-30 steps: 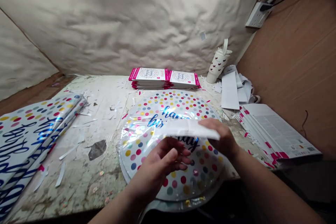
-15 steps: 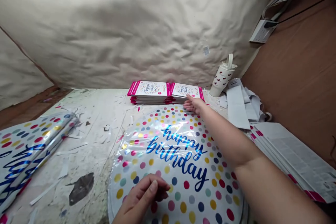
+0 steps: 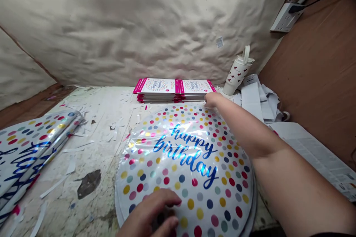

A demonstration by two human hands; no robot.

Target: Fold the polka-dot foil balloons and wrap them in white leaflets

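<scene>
A pile of flat round foil balloons (image 3: 191,200) lies in front of me, white with coloured dots and blue "happy birthday" lettering. Over its near part hovers or rests my left hand (image 3: 152,213), thumb and fingers apart and nothing between them. My right hand (image 3: 213,100) reaches across the pile to the right end of a stack of pink-and-white printed packages (image 3: 160,86). Its fingers are curled in by the stack's near right corner; whether they pinch a package is hidden.
More folded dotted foil balloons (image 3: 36,152) lie at the left. Paper scraps (image 3: 72,164) litter the worn tabletop (image 3: 100,137). A white tumbler with hearts (image 3: 236,76), loose white papers (image 3: 253,100) and printed sheets (image 3: 308,152) stand or lie at the right. A socket strip (image 3: 287,18) is on the wall.
My right hand has moved right along the package stack to its end, its fingers now curled in. My left hand's thumb has spread away from its fingers. The view has shifted slightly.
</scene>
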